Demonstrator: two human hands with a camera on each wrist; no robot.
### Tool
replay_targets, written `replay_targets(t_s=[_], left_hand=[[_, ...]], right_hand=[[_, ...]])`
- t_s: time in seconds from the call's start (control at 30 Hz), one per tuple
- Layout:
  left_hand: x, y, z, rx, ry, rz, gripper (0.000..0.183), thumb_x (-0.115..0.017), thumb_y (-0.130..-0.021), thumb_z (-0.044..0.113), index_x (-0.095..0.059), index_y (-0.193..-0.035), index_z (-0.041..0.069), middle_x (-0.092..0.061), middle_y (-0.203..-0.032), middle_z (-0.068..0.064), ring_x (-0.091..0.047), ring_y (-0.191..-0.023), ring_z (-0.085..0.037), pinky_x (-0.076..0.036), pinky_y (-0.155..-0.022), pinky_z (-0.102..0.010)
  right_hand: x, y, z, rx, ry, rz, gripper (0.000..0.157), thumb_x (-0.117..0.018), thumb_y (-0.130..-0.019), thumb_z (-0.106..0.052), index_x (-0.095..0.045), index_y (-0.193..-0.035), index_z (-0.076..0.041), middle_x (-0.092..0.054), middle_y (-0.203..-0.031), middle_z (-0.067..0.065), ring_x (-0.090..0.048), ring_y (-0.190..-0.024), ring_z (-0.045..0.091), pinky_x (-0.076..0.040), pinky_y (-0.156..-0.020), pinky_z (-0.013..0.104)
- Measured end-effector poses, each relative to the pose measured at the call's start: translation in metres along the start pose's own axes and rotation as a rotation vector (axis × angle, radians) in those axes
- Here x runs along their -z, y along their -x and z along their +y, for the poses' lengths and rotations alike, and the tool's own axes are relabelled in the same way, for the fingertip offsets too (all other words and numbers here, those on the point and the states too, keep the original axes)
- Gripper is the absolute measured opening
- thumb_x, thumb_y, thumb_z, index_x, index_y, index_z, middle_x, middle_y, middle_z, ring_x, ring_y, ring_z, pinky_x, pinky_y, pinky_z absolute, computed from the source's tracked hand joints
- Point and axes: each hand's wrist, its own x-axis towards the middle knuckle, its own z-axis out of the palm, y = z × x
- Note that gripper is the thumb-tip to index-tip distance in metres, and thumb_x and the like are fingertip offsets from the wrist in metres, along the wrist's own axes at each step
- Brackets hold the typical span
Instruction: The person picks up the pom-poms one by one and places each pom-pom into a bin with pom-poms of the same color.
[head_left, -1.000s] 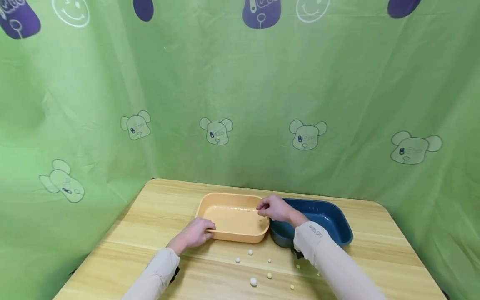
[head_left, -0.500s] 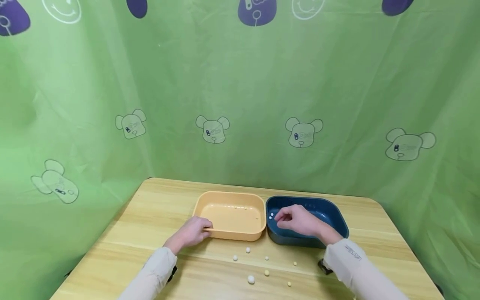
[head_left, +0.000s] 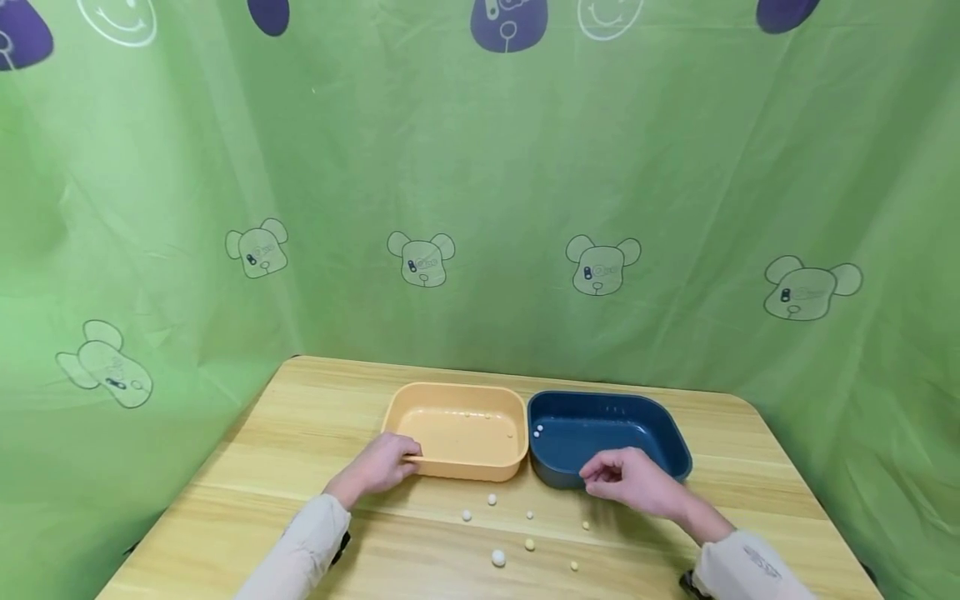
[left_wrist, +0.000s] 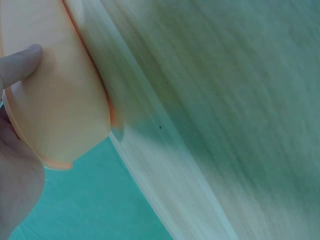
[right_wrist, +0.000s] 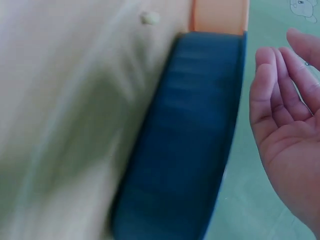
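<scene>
My left hand [head_left: 377, 465] grips the front left rim of a shallow orange tray [head_left: 468, 472]; in the left wrist view the thumb [left_wrist: 25, 64] lies against the tray's outer wall. A few tiny yellow balls [head_left: 487, 416] lie inside it. Right beside it stands a dark blue tray [head_left: 600, 450] with two small white balls [head_left: 540, 428] near its left wall. My right hand [head_left: 637, 483] hovers at the blue tray's front edge, its fingers loosely bent with nothing between them. The right wrist view shows its bare palm [right_wrist: 290, 145] beside the blue wall.
Small balls lie scattered on the wooden table [head_left: 300, 425] before the trays: a larger white ball [head_left: 498, 558], a yellow ball [head_left: 529, 545] and several others. A green printed curtain [head_left: 495, 325] hangs behind and at both sides.
My right hand has moved from above the orange tray's right side, across the blue tray, to its front edge, uncovering the two white balls. The left hand keeps its grip.
</scene>
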Motion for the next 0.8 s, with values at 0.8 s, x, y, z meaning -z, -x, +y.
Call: replay_targets(t_s=[0.8], left_hand=[[0.000, 0.001, 0.000, 0.012, -0.013, -0.002, 0.018, -0.071, -0.082, 0.012, -0.057, -0.072, 0.018, -0.056, -0.070, 0.013, -0.047, -0.063, -0.004, -0.043, -0.063, -0.025]], right_hand=[[-0.028, 0.027, 0.039, 0.009, -0.055, -0.114, 0.018, -0.073, -0.080, -0.007, -0.069, -0.096, -0.001, -0.066, -0.083, 0.000, -0.058, -0.074, 0.004, -0.050, -0.063, 0.024]])
